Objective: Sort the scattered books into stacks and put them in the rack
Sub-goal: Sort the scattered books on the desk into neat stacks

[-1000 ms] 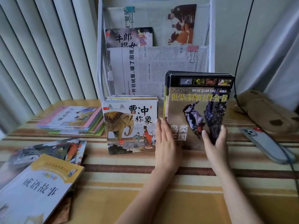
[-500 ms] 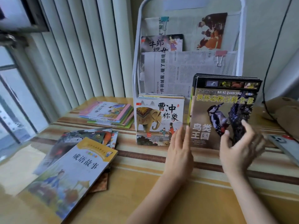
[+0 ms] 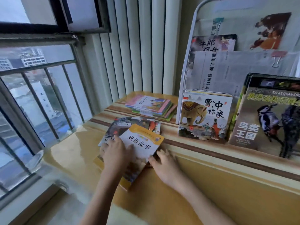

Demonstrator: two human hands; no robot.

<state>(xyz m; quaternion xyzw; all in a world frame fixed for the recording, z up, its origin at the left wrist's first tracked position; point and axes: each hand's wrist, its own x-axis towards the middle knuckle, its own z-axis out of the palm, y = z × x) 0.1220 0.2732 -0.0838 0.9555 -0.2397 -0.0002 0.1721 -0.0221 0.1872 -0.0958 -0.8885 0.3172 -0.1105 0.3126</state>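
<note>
A loose pile of books lies on the striped table [image 3: 227, 184], topped by a white book with a yellow band [image 3: 142, 143] over a dark-covered book [image 3: 123, 125]. My left hand [image 3: 115, 153] rests flat on the pile's left side. My right hand [image 3: 164, 164] touches its right edge with fairly straight fingers. A pastel stack [image 3: 151, 106] lies flat farther back. In the white rack [image 3: 186, 62], the elephant-cover stack [image 3: 204, 116] and the woodpecker-cover stack [image 3: 266, 117] stand upright in the bottom tier.
Upper rack tiers hold a picture book [image 3: 214, 43] and clipped newspaper sheets [image 3: 235, 69]. A window with a barred railing [image 3: 40, 88] runs along the left, close to the table's left edge. Vertical blinds [image 3: 133, 46] hang behind.
Both hands left the upright woodpecker-cover stack and moved left onto the loose pile. My view swung left and down, so the window now fills the left side.
</note>
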